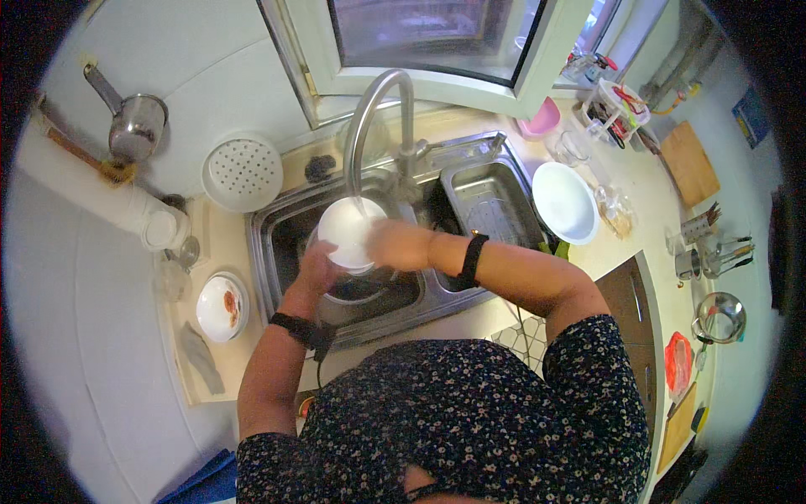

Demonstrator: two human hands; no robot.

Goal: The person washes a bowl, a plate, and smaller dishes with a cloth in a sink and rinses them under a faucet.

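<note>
Over the left basin of a stainless steel sink (264, 271), my left hand (320, 268) grips the lower left rim of a white bowl (346, 230). The bowl sits beneath the arched metal faucet (368, 113), with water running into it. My right hand (400, 244), blurred, is at the bowl's right side; its fingers are partly hidden, and whether they hold anything cannot be told. Below the bowl, another round vessel (356, 299) lies in the basin, mostly covered by the hands and bowl.
A stained white dish (220, 307) and a grey cloth (201, 359) lie on the left counter. A perforated white colander (242, 173) leans at the back left. The right basin holds a metal tray (491, 201). Beside it stands a white basin (565, 203); an open window (434, 82) overhangs the back edge.
</note>
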